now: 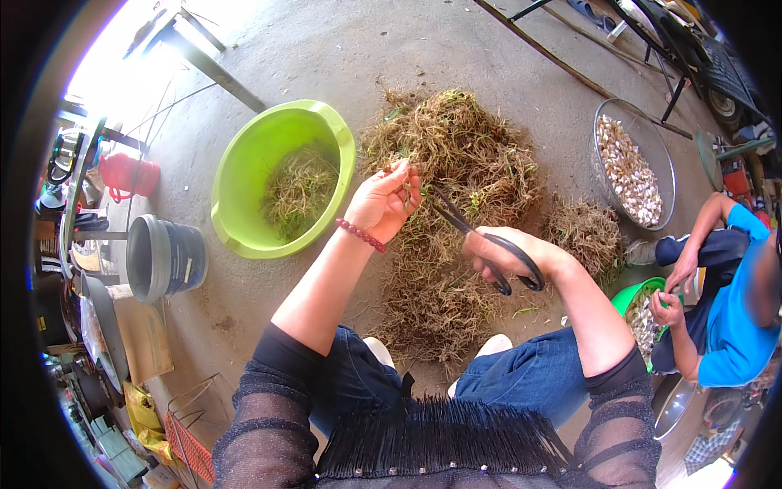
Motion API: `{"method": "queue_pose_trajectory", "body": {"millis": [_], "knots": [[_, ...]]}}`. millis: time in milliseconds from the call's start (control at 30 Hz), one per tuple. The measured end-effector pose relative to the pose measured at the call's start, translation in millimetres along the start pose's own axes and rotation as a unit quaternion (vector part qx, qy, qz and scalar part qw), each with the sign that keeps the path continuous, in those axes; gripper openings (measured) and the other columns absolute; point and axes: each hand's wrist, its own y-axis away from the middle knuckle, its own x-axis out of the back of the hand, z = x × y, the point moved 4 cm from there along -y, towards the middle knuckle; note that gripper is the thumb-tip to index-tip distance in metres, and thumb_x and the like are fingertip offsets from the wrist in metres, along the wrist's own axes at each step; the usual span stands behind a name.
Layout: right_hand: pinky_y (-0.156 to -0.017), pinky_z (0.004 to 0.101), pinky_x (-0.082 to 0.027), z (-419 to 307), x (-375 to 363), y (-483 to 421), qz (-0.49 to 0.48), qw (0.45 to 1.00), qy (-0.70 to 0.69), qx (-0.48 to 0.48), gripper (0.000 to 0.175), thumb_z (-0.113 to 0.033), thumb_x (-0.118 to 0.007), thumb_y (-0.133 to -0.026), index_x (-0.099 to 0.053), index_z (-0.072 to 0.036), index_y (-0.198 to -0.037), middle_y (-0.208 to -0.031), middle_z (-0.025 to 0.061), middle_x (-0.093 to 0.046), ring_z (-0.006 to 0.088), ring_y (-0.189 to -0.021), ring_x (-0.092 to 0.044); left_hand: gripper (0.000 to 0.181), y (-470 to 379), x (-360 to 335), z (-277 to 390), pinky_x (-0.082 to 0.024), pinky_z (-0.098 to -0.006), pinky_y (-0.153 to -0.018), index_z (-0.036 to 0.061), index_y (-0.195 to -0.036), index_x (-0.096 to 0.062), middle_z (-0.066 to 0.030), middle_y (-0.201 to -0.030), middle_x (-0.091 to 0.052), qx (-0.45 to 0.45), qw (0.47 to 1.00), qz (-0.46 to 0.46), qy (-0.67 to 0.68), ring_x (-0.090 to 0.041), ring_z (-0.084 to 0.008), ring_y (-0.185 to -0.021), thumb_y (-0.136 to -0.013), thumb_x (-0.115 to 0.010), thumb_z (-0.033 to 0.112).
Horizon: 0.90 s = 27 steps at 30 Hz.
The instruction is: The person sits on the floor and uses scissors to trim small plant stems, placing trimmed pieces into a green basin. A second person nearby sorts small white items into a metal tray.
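My left hand (388,205), with a red bead bracelet (361,236) at its wrist, pinches a small plant with thin green and brown stems (408,194). My right hand (510,252) grips a pair of black-handled scissors (452,213), its fingers in the handle loops. The blades point up and left toward the left hand, a short way apart from it. Below both hands a large heap of uprooted, dry-looking plants with stringy roots (470,153) spreads over the floor. Part of the pinched plant is hidden by my fingers.
A lime-green tub (235,183) holding grassy trimmings (299,189) stands at left, beside a bucket (142,257) and a red jug (131,174). At right are a wire sieve of pale bulbs or cloves (629,171), a green basin (632,293), and a person in a blue shirt (736,318).
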Motion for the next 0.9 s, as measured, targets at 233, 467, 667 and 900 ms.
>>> {"method": "queue_pose_trajectory", "body": {"millis": [233,467,667,900], "knots": [[-0.062,0.0345,-0.049,15.0,10.2,-11.0,-0.001,0.944,0.301,-0.135,0.057,-0.058,-0.051,-0.090,-0.061,-0.002,-0.095,-0.074,0.0122,-0.063,0.0211,-0.065,-0.062,0.008,9.9,-15.1,9.6,-0.053,-0.0273,-0.078,0.0033,-0.103,-0.052,-0.0061,-0.102,-0.061,0.010,0.986,-0.152,0.066,-0.060,-0.0148,-0.090,-0.097,-0.051,0.009],[-0.077,0.0450,-0.049,5.5,29.6,13.3,0.230,0.881,0.414,-0.003,0.048,-0.046,-0.071,-0.077,-0.057,-0.004,-0.097,-0.087,0.0193,-0.062,0.0370,-0.087,-0.061,0.010,7.9,-14.1,8.4,-0.056,-0.0263,-0.072,0.0052,-0.104,-0.050,-0.0122,-0.115,-0.063,0.014,0.997,-0.053,-0.054,-0.065,-0.0180,-0.101,-0.100,-0.046,0.013],[-0.084,0.0466,-0.048,-6.7,12.8,-0.5,0.274,0.857,0.435,0.042,0.052,-0.047,-0.071,-0.078,-0.057,-0.006,-0.108,-0.099,0.0209,-0.057,0.0382,-0.100,-0.057,0.013,14.3,-24.3,1.2,-0.054,-0.0257,-0.070,0.0065,-0.104,-0.050,-0.0119,-0.117,-0.063,0.045,0.988,-0.089,-0.120,-0.063,-0.0207,-0.107,-0.101,-0.045,0.018],[-0.078,0.0424,-0.052,19.4,-2.1,-8.1,-0.052,0.877,0.458,-0.137,0.048,-0.053,-0.070,-0.076,-0.070,-0.011,-0.101,-0.095,0.0154,-0.069,0.0327,-0.090,-0.066,0.011,-17.6,11.5,7.0,-0.051,-0.0338,-0.087,0.0045,-0.104,-0.051,-0.0097,-0.105,-0.068,-0.059,0.715,-0.062,-0.693,-0.065,-0.0223,-0.102,-0.099,-0.048,0.014]]}}
